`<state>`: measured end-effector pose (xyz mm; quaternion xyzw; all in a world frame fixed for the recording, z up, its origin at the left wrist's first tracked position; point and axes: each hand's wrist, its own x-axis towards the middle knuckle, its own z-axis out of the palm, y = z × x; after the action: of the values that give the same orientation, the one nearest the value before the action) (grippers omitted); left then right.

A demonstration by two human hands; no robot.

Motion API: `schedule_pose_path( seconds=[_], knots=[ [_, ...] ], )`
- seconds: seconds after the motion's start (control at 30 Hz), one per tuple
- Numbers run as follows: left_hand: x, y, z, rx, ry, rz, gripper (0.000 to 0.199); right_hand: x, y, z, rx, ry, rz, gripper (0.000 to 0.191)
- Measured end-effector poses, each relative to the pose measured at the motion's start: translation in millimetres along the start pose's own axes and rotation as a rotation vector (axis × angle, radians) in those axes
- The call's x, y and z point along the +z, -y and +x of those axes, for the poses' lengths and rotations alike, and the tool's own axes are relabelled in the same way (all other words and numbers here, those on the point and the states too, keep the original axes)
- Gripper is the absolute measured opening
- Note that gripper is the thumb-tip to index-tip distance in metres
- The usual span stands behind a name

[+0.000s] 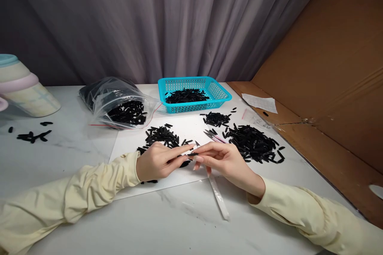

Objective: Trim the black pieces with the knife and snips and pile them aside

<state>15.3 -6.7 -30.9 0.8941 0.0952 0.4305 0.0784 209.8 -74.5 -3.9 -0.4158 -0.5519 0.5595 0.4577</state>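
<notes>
A small, slim black piece [193,154] is between my two hands over the white sheet. My right hand [229,161] pinches it between thumb and fingers. From the left, my left hand [161,161] reaches its near end with thumb and forefinger closed on it. Under my right hand runs a slim tool with a white handle [220,201] and a dark pointed tip; whether the fingers also grip it, I cannot tell. Beside that hand lie pointed blades with a pink part [214,137]. A pile of black pieces [163,135] lies just beyond my left hand.
More black pieces form a large pile [253,143] at right and a smaller one [217,118] behind. A blue basket [194,107] and an open zip bag [119,103] hold others. A tumbler [30,95] stands far left; a cardboard wall [329,67] rises at right.
</notes>
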Motion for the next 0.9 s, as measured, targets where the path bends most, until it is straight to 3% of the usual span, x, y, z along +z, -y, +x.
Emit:
schedule_pose_path(
  seconds=[0.33, 0.63, 0.9],
  knots=[
    [0.6, 0.3, 0.2, 0.031, 0.019, -0.028, 0.025, -1.9, -1.2, -1.4, -0.064, -0.057, -0.17, 0.014],
    [1.1, 0.8, 0.1, 0.026, 0.034, -0.044, 0.025, -3.1, -2.9, -4.3, -0.475, -0.124, -0.604, 0.01],
    [-1.3, -1.2, 2.5, 0.06, 0.052, -0.027, 0.025, -5.3, -11.1, -4.5, -0.678, -0.093, -0.796, 0.006]
  ],
)
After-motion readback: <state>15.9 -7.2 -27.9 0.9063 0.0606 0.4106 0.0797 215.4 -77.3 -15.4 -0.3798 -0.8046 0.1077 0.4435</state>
